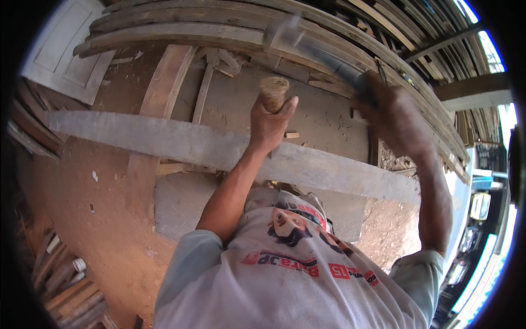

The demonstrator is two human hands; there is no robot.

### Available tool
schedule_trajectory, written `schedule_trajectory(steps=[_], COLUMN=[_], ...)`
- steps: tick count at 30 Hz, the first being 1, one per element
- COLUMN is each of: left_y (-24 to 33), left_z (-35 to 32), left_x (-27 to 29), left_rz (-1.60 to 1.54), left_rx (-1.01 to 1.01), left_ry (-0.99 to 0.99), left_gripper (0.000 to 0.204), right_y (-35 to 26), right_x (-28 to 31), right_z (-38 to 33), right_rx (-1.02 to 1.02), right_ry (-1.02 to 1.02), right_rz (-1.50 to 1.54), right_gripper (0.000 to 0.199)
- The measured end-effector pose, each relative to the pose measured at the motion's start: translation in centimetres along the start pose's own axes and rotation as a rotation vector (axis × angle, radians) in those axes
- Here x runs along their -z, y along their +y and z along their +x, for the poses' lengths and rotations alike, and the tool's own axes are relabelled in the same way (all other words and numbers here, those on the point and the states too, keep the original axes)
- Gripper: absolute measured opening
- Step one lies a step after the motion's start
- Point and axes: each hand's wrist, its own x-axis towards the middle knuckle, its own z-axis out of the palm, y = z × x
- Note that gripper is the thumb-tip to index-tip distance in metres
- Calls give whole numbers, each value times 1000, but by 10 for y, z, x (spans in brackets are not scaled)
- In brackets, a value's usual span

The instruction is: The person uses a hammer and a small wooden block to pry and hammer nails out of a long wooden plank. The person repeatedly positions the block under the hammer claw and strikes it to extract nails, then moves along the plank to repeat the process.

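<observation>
Daylight, blown-out glare at right edge; right hand and hammer motion-blurred; fisheye bends planks, black vignette corners.

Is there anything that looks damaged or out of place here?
The wooden handle held upright in the left hand has a battered, flattened top. The hammer in the right hand is motion-blurred. Wood offcuts lie scattered.

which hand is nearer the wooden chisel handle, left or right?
Left. The left hand is wrapped around the wooden chisel handle, above the grey plank. The right hand is raised apart, gripping a blurred hammer.
</observation>
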Motion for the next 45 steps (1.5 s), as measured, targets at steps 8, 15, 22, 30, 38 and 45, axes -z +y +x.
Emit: schedule_trajectory(steps=[8,15,22,30,38,45], left_y=[0,-3,-7,-12,-25,-32], left_z=[4,9,7,11,33,54], left_x=[-12,1,-2,-4,20,54], left_rz=[2,-40,-31,13,-397,-311], left_rx=[42,112,41,-38,214,345], left_ry=[-50,28,27,41,-12,-126], left_gripper=[40,37,32,23,22,35], right_y=[70,18,-11,-13,7,2], right_x=[115,-30,33,-28,-102,-195], right_z=[14,17,36,2,-65,-158], right_rx=[249,-69,-175,-237,-400,-912], right_ry=[668,-302,311,-371,20,213], right_rz=[-174,-249,-162,-125,232,522], right_gripper=[32,25,29,14,22,25])
